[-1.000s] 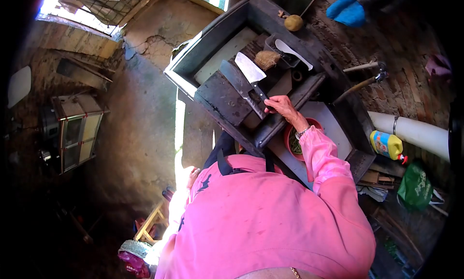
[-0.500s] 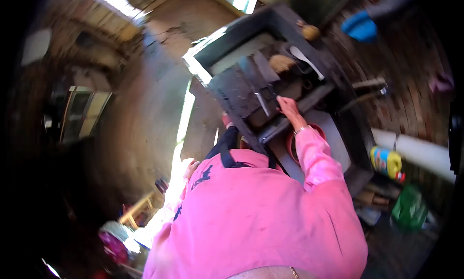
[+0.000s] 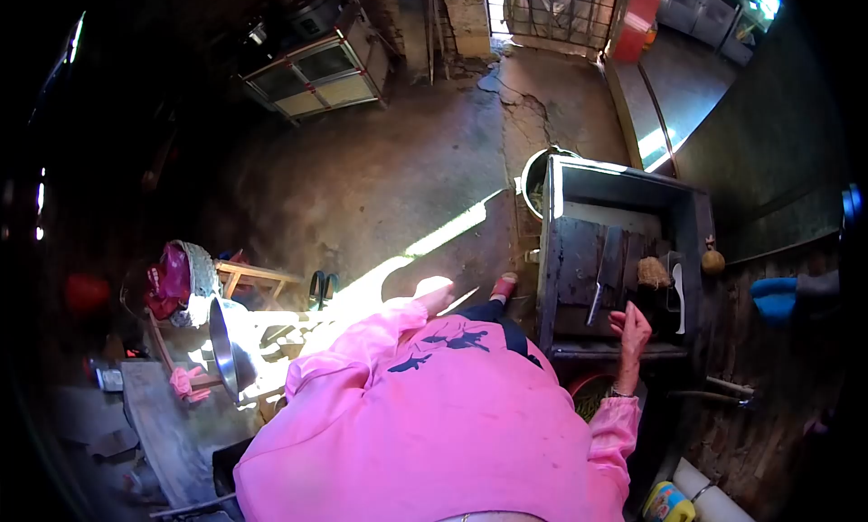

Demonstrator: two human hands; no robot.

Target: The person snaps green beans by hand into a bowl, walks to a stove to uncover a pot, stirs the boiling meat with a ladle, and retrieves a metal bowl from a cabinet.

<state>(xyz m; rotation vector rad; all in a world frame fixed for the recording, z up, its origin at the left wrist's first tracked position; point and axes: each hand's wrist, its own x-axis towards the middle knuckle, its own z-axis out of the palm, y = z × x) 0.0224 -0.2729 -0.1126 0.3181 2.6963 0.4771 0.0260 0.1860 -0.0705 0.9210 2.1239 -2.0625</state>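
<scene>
My right hand [image 3: 630, 334] hovers at the near edge of a dark box-like basin [image 3: 624, 350], fingers bent and apart, holding nothing. Just beyond it, a knife [image 3: 604, 273] lies across dark boards inside the basin, handle towards me. Beside the knife sit a tan fibrous scrubber [image 3: 653, 272] and a long white utensil [image 3: 679, 296]. On the other side, my left hand [image 3: 434, 294] is in bright sunlight by my waist. Its fingers look curled, but glare hides whether anything is in them. A bright sliver shows beside it; I cannot tell what that is.
A red-rimmed bowl [image 3: 589, 397] with greenish contents stands under my right forearm. Behind the basin is a round bucket [image 3: 535, 185]. To the left are a metal bowl [image 3: 231, 346], a wooden stool [image 3: 258, 270] and a grey slab [image 3: 167, 431]. A cabinet [image 3: 316, 74] stands farther off.
My view has swung round, bringing the doorway and cabinet into sight. My right hand has come away from the knife area to the basin's near edge; the knife lies in the basin.
</scene>
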